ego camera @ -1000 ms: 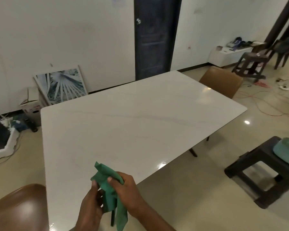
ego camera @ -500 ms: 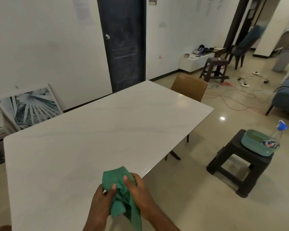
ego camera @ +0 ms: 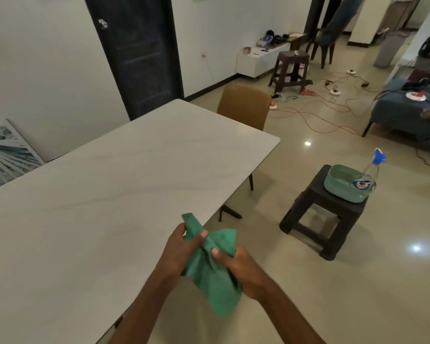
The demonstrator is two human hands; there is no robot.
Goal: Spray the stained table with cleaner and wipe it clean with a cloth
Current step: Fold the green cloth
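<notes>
A green cloth (ego camera: 212, 274) hangs bunched between both my hands just off the near right edge of the white marble table (ego camera: 104, 194). My left hand (ego camera: 181, 249) grips its upper part with the thumb on top. My right hand (ego camera: 241, 269) pinches the cloth from the right side. A clear spray bottle (ego camera: 371, 170) with a blue nozzle stands tilted in a teal basin (ego camera: 343, 186) on a dark plastic stool (ego camera: 318, 214) to the right of the table. No stain shows on the tabletop.
A tan chair (ego camera: 243, 105) is tucked at the table's far end. Orange cables (ego camera: 315, 112) and power strips lie on the glossy floor beyond. A second dark stool (ego camera: 289, 68), a white low cabinet (ego camera: 261, 59), a blue sofa (ego camera: 407, 110) and a leaning picture (ego camera: 3, 155) surround the area.
The view has swung right, bringing the stool, basin and spray bottle into sight. Both hands have moved right off the table's edge, still working the green cloth between them.
</notes>
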